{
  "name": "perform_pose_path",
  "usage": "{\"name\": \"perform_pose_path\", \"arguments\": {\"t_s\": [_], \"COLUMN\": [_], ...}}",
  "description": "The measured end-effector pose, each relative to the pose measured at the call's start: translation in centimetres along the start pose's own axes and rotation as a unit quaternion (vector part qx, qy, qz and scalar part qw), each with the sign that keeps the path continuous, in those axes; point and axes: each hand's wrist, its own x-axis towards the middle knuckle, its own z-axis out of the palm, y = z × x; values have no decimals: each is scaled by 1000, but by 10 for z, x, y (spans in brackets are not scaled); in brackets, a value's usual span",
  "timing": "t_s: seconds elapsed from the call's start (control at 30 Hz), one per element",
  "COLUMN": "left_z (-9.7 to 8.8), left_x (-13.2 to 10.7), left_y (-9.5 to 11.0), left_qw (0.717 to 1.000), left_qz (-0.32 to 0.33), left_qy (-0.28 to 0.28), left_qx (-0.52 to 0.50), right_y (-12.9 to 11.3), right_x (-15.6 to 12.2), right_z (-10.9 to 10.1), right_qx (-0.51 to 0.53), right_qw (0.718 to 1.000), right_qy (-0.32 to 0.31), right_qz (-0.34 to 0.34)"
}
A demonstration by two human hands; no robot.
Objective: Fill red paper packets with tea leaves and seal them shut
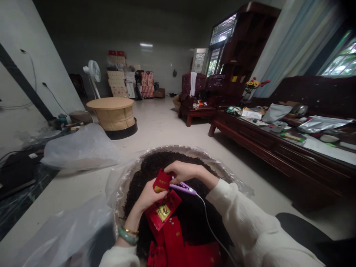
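Note:
A small red packet [162, 181] with gold print is gripped upright in my left hand [150, 194], fingers wrapped round its lower part. My right hand [180, 170] pinches the packet's top edge. Just below the right fingers is a purple corded flat iron [185, 188], its plates end beside the packet; I cannot tell whether the fingers also touch it. Under my left hand another red packet [164, 211] with a yellow label lies on more red packets [174, 235]. These rest over dark, loose, leaf-like bits [150, 163] filling a round, plastic-lined basket [122, 185].
A white cord [207, 218] runs from the flat iron towards me. Clear plastic bags [80, 146] lie on the left floor. A cluttered dark wooden table [250, 133] stands on the right. Further back are a round drum-shaped table [111, 104], a white fan [94, 72] and stacked boxes [116, 81].

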Motion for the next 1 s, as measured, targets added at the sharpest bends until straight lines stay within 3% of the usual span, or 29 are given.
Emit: {"name": "perform_pose_path", "arguments": {"t_s": [0.3, 0.43, 0.57, 0.63, 0.7, 0.77, 0.83, 0.93, 1.0], "left_z": [4, 4, 2, 2, 1, 1, 2, 2, 4], "left_x": [4, 5, 7, 7, 7, 7, 7, 6, 4], "left_y": [0, -3, -4, -5, -8, -12, -15, -15, -11], "left_qw": [996, 997, 999, 999, 997, 996, 993, 987, 986], "left_qz": [49, 34, 12, 5, 14, 41, 70, 95, 103], "left_qy": [18, 21, 38, 54, 67, 80, 97, 113, 113], "left_qx": [69, 63, 20, -4, -19, -15, 11, 59, 71], "right_y": [2, 8, 34, 48, 54, 46, 26, -12, -29], "right_x": [4, -2, -13, -21, -28, -34, -37, -36, -31], "right_z": [4, -4, -22, -30, -35, -34, -27, -7, 8], "right_qx": [-14, 47, 173, 155, 66, -21, -37, -69, -117], "right_qw": [999, 999, 978, 973, 974, 971, 970, 967, 964], "right_qy": [-15, 14, 55, 97, 144, 195, 234, 233, 226], "right_qz": [31, 22, 100, 142, 165, 138, 57, -74, -79]}}
